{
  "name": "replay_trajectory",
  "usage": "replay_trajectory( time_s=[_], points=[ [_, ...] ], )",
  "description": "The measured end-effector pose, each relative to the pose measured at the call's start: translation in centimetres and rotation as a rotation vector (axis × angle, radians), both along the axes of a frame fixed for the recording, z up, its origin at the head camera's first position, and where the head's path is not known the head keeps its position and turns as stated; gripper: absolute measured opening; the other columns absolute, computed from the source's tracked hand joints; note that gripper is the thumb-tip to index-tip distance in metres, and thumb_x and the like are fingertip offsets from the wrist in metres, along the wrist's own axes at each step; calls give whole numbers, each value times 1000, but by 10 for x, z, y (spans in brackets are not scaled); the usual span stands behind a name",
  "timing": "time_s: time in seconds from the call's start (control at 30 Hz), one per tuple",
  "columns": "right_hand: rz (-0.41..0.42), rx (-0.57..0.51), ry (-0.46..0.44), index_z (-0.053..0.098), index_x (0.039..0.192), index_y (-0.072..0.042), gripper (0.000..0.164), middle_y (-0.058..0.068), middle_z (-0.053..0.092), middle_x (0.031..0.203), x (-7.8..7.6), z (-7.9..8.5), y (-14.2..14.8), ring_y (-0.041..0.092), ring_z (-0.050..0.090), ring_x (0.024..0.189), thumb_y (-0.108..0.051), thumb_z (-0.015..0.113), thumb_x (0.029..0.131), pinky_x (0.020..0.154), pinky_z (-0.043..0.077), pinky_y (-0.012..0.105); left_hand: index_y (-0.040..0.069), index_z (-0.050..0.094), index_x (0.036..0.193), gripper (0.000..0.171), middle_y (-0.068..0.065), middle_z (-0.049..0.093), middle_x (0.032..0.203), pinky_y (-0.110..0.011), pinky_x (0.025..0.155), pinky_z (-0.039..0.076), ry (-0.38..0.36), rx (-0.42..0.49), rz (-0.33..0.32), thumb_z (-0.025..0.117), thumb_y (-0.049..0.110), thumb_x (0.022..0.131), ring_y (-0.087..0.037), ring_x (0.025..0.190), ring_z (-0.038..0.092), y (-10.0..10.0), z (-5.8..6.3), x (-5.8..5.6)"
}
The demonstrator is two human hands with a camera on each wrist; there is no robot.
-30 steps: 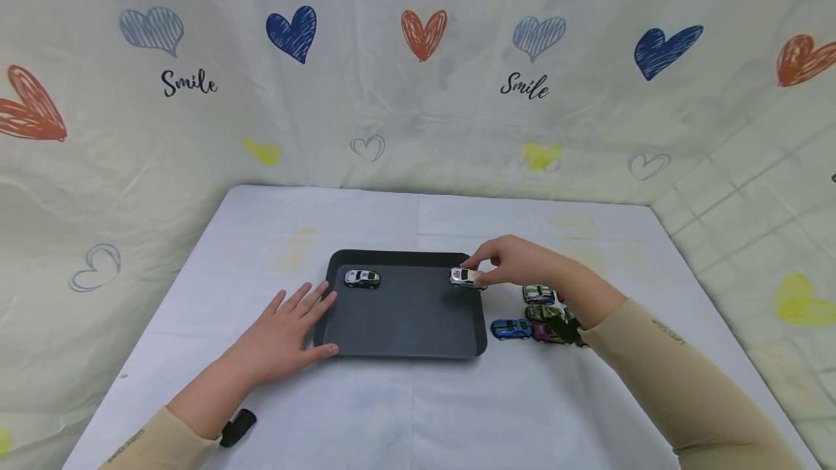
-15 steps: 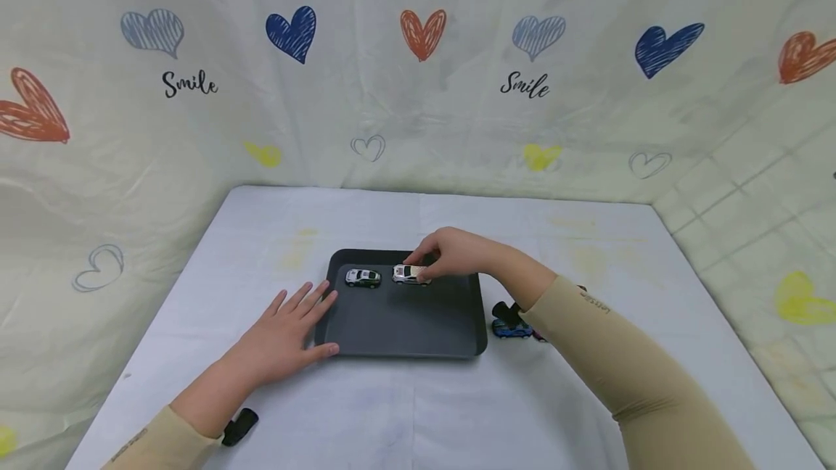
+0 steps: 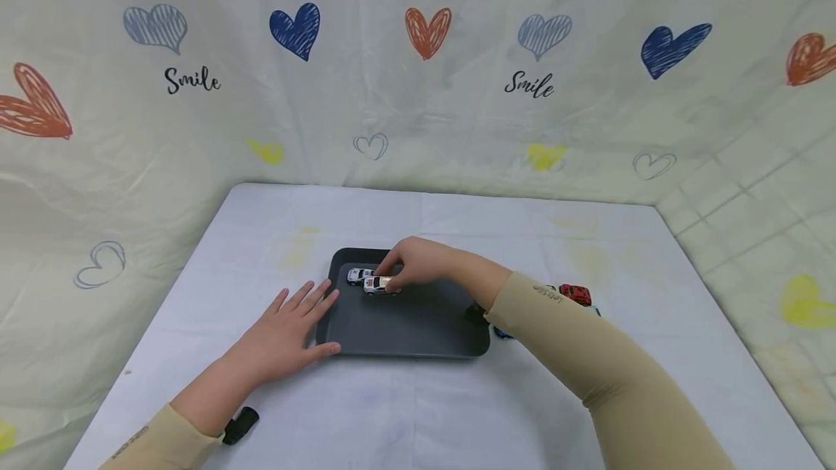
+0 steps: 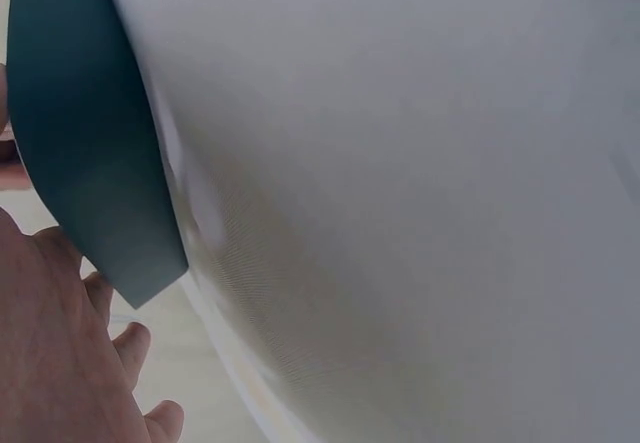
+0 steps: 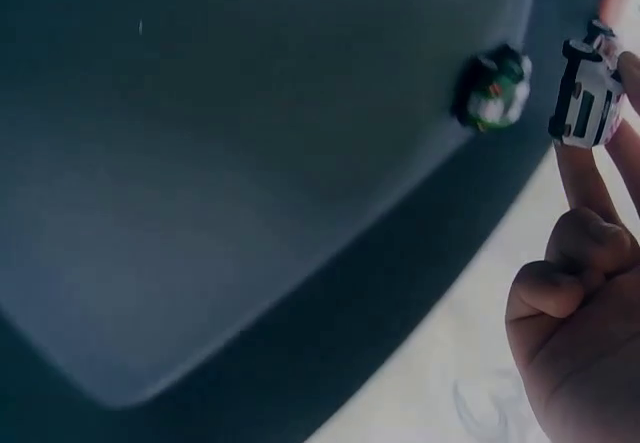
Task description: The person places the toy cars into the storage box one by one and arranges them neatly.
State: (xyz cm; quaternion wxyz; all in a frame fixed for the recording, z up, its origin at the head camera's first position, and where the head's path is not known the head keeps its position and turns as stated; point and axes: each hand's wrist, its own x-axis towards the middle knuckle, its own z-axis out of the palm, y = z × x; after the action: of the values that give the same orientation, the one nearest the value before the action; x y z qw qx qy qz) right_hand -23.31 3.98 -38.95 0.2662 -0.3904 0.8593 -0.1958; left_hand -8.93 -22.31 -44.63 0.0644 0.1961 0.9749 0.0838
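Between thumb and fingertips my right hand (image 3: 421,261) pinches a white toy car (image 3: 379,285) over the upper left part of the dark grey tray (image 3: 411,325). In the right wrist view this white toy car (image 5: 590,101) is raised, its underside and wheels turned to the camera. A second toy car, white and green (image 5: 497,91), stands in the tray; in the head view this car (image 3: 358,276) is just behind the held one and partly overlapped. My left hand (image 3: 277,339) lies with fingers spread, fingertips and thumb at the tray's left edge.
Right of the tray several more toy cars sit on the white table, mostly hidden by the right sleeve (image 3: 575,347); a red one (image 3: 575,294) shows. A black wrist device (image 3: 240,425) sits by the left cuff. A cloth with hearts (image 3: 427,31) hangs behind.
My right hand has carried the white toy car leftward across the tray, from its right edge to beside the white and green car. My left hand has stayed in place.
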Motion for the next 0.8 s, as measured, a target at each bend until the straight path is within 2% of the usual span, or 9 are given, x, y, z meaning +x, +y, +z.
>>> replay_trajectory(
  time_s=[0.27, 0.47, 0.8],
  points=[
    [30, 91, 43, 73, 123, -22, 33, -10, 70, 111, 11, -18, -22, 4, 61, 100, -29, 74, 91, 85, 51, 24, 20, 30, 158, 90, -2, 21, 165, -60, 119, 12, -3, 28, 2, 54, 71, 88, -32, 150, 17, 0, 1, 1],
    [25, 109, 96, 72, 124, -23, 34, -9, 70, 115, 15, -30, -27, 4, 61, 102, -31, 74, 91, 89, 51, 25, 19, 30, 158, 90, -2, 21, 164, -60, 118, 14, 1, 19, -4, 53, 72, 88, -33, 150, 18, -1, 2, 0],
    [23, 118, 197, 73, 123, -26, 33, -13, 71, 109, 20, -36, -35, 0, 61, 93, -35, 74, 91, 84, 52, 23, 19, 31, 158, 90, -2, 22, 164, -61, 118, 14, 6, 18, -5, 55, 71, 88, -32, 150, 18, -1, 1, 1]
  ],
)
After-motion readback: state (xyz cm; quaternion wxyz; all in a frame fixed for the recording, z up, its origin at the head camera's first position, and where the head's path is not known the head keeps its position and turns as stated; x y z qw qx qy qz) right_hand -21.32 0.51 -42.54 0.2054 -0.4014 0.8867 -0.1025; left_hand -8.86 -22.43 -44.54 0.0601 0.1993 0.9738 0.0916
